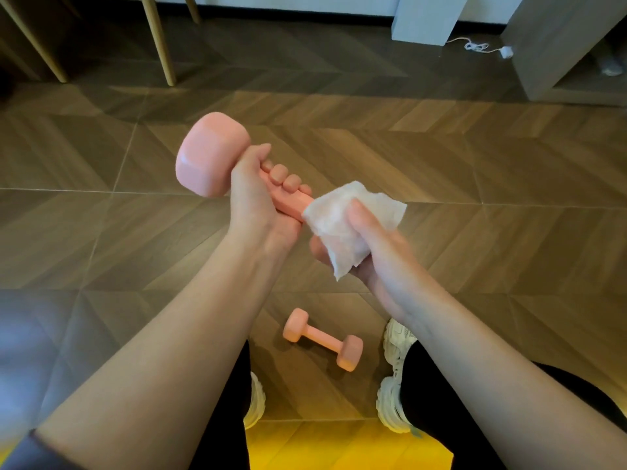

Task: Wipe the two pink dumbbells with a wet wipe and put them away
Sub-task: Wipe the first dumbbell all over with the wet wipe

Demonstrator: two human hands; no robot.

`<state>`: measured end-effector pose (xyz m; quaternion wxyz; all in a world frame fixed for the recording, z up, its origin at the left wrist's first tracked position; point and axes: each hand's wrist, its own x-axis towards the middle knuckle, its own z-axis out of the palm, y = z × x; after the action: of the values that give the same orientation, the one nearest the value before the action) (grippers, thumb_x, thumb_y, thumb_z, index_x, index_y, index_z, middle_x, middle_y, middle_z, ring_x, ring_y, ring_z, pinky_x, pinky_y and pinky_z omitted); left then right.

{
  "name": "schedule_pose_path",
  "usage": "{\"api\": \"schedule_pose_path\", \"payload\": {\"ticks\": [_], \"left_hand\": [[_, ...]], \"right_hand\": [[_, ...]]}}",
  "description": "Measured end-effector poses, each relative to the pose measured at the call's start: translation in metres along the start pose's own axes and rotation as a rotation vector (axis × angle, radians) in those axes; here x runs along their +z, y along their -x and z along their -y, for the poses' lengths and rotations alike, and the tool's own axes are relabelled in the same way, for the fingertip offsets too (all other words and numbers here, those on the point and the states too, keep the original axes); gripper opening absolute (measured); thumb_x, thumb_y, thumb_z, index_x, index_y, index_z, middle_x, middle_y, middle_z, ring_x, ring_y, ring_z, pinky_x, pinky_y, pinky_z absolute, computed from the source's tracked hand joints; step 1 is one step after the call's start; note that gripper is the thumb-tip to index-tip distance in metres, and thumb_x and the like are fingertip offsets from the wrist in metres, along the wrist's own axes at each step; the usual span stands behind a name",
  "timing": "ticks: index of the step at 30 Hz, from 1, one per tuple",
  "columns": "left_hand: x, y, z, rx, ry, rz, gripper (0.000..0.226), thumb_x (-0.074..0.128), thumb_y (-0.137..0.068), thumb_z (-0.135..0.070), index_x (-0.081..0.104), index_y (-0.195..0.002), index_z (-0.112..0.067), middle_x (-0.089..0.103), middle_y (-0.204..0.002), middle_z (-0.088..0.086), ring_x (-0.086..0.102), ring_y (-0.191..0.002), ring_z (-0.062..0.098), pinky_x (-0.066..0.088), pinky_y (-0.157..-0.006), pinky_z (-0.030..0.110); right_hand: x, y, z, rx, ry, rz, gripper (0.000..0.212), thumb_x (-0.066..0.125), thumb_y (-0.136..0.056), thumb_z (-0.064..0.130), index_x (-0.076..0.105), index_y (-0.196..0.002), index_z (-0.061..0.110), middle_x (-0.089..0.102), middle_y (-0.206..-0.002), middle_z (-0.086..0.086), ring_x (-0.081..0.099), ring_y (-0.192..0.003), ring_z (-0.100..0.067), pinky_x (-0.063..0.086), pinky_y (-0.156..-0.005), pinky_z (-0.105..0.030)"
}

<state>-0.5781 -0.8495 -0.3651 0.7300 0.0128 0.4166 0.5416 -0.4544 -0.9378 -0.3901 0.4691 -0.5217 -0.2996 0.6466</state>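
Observation:
My left hand (263, 201) grips the handle of a pink dumbbell (210, 154), held up in front of me with one head pointing up and to the left. My right hand (369, 245) holds a white wet wipe (349, 218) wrapped around the dumbbell's lower end, which the wipe hides. A second pink dumbbell (322, 339) lies on the wooden floor between my feet, well below both hands.
My white sneakers (393, 378) stand on the herringbone wood floor (475, 171). A yellow seat edge (339, 446) is under me. Wooden chair legs (159, 39) stand at the far left, a grey cabinet (556, 45) and a white cable (478, 47) at the far right.

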Motion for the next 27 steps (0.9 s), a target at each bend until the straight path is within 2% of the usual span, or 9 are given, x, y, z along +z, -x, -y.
{"api": "schedule_pose_path", "payload": {"ticks": [2, 7, 10, 13, 17, 20, 22, 24, 27], "left_hand": [[-0.001, -0.001, -0.002, 0.018, 0.010, 0.007, 0.036, 0.051, -0.092, -0.018, 0.031, -0.061, -0.021, 0.025, -0.049, -0.007, 0.025, -0.040, 0.011, 0.029, -0.049, 0.024], [-0.006, 0.000, -0.003, 0.018, 0.009, 0.004, 0.036, 0.052, -0.090, -0.017, 0.032, -0.061, -0.022, 0.026, -0.050, -0.007, 0.025, -0.042, 0.011, 0.030, -0.050, 0.025], [-0.004, 0.002, -0.004, -0.010, 0.038, -0.005, 0.036, 0.052, -0.090, -0.018, 0.033, -0.059, -0.021, 0.027, -0.049, -0.008, 0.026, -0.041, 0.011, 0.030, -0.050, 0.023], [-0.003, 0.001, -0.008, -0.007, 0.076, -0.016, 0.034, 0.051, -0.090, -0.017, 0.035, -0.061, -0.021, 0.027, -0.049, -0.008, 0.028, -0.040, 0.010, 0.031, -0.048, 0.022], [-0.005, 0.001, -0.006, 0.003, 0.059, 0.016, 0.034, 0.049, -0.091, -0.017, 0.034, -0.061, -0.022, 0.026, -0.049, -0.008, 0.027, -0.041, 0.010, 0.030, -0.047, 0.022], [-0.002, 0.005, 0.004, 0.028, -0.026, 0.049, 0.036, 0.048, -0.092, -0.016, 0.031, -0.060, -0.022, 0.023, -0.049, -0.007, 0.024, -0.042, 0.011, 0.030, -0.049, 0.024], [0.001, 0.008, 0.010, 0.061, -0.093, 0.057, 0.036, 0.050, -0.092, -0.016, 0.032, -0.061, -0.021, 0.024, -0.050, -0.006, 0.025, -0.043, 0.011, 0.031, -0.050, 0.025], [0.002, 0.009, 0.012, 0.074, -0.101, 0.033, 0.035, 0.054, -0.092, -0.017, 0.035, -0.063, -0.020, 0.030, -0.051, -0.006, 0.031, -0.045, 0.011, 0.034, -0.053, 0.025], [0.002, 0.006, 0.010, 0.046, -0.035, -0.016, 0.032, 0.057, -0.091, -0.018, 0.037, -0.066, -0.020, 0.034, -0.052, -0.006, 0.035, -0.046, 0.010, 0.038, -0.054, 0.025]], "right_hand": [[-0.006, 0.003, 0.000, 0.030, -0.067, 0.059, 0.051, 0.057, -0.086, 0.044, 0.057, -0.129, 0.015, 0.073, -0.102, 0.000, 0.069, -0.089, -0.011, 0.055, -0.071, -0.026], [-0.009, 0.005, -0.004, 0.021, 0.054, 0.132, 0.065, 0.078, -0.075, 0.022, 0.050, -0.133, 0.030, 0.059, -0.119, -0.005, 0.062, -0.101, -0.019, 0.053, -0.064, -0.026], [-0.011, 0.003, -0.005, -0.029, 0.093, 0.098, 0.070, 0.084, -0.070, 0.037, 0.053, -0.132, 0.026, 0.063, -0.120, -0.007, 0.065, -0.102, -0.020, 0.054, -0.068, -0.028], [-0.015, 0.004, 0.000, 0.016, 0.029, 0.103, 0.072, 0.076, -0.072, 0.047, 0.052, -0.133, 0.017, 0.069, -0.116, -0.008, 0.070, -0.098, -0.023, 0.059, -0.073, -0.037], [-0.012, 0.005, 0.004, 0.068, -0.051, 0.101, 0.069, 0.071, -0.076, 0.049, 0.051, -0.133, 0.017, 0.071, -0.110, -0.004, 0.070, -0.092, -0.021, 0.057, -0.081, -0.047], [-0.006, 0.004, 0.003, 0.123, -0.058, 0.024, 0.044, 0.060, -0.090, 0.047, 0.059, -0.123, 0.018, 0.072, -0.104, -0.009, 0.066, -0.093, -0.024, 0.054, -0.085, -0.052], [-0.006, 0.003, 0.000, 0.155, -0.089, 0.014, 0.036, 0.064, -0.092, 0.039, 0.059, -0.122, 0.019, 0.071, -0.112, -0.014, 0.067, -0.101, -0.030, 0.051, -0.092, -0.056], [-0.007, 0.003, 0.001, 0.159, -0.124, 0.044, 0.049, 0.076, -0.081, 0.029, 0.054, -0.125, 0.022, 0.068, -0.119, -0.010, 0.067, -0.110, -0.030, 0.053, -0.092, -0.054], [-0.007, 0.006, 0.005, 0.088, 0.004, 0.057, 0.062, 0.082, -0.069, 0.023, 0.052, -0.123, 0.033, 0.061, -0.122, -0.003, 0.065, -0.109, -0.023, 0.059, -0.087, -0.047]]}}
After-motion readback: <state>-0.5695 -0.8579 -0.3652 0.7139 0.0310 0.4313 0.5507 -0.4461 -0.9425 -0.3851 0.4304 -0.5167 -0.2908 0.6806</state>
